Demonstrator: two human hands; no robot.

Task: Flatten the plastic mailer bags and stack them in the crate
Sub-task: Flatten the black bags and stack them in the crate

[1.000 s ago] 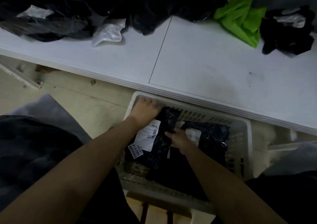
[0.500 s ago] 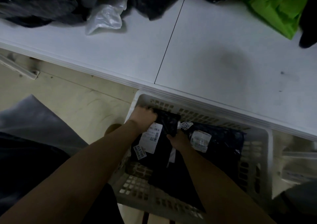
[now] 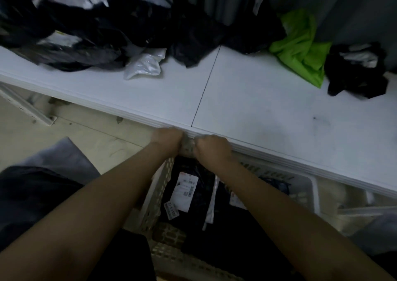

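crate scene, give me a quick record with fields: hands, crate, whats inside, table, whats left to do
left hand: at the crate's far rim, under the table edge, fingers curled; what it grips is unclear
right hand: beside it, fingers curled, grip also unclear
crate: pale slotted plastic, on the floor, partly under the table
inside crate: black mailer bags lying flat, white shipping label facing up
table: white, seam down the middle
on table: pile of crumpled black bags, clear bag, green bag
left to do: the table pile is not yet flattened
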